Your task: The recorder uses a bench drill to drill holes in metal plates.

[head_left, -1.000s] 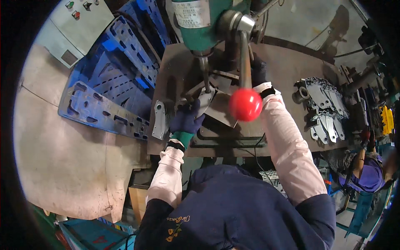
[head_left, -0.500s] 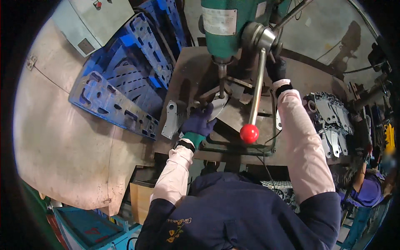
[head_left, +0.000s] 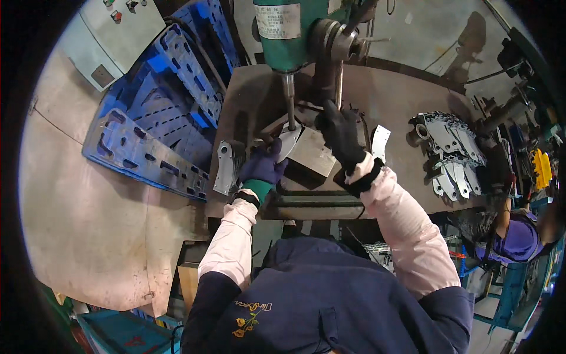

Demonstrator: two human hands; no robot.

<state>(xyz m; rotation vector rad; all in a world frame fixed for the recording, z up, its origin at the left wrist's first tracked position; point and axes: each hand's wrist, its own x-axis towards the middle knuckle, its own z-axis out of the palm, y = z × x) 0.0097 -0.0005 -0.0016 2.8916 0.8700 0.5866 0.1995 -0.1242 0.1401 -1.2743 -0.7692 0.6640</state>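
Note:
My left hand (head_left: 263,165), in a purple glove, grips the near end of a flat grey metal plate (head_left: 289,143). That plate lies angled on a metal block (head_left: 312,152), its far end beneath the spindle (head_left: 289,97) of a green drill press (head_left: 286,50). The spindle's tip appears to meet the plate; contact is hard to make out. Black-gloved, my right hand (head_left: 344,134) is closed around the lower end of the press's feed lever (head_left: 339,82), hiding that end. Left of my left hand stands a stack of similar plates (head_left: 225,168).
Another plate (head_left: 380,141) lies right of my right hand. More plates (head_left: 454,150) are piled at the table's right side. Blue plastic pallets (head_left: 147,153) and a grey control box (head_left: 112,41) stand at left. A person in purple (head_left: 519,236) is at far right.
My right hand has come toward me and left, and now grips the lever's end. The lever has swung; its red knob no longer shows. My left hand still holds the plate.

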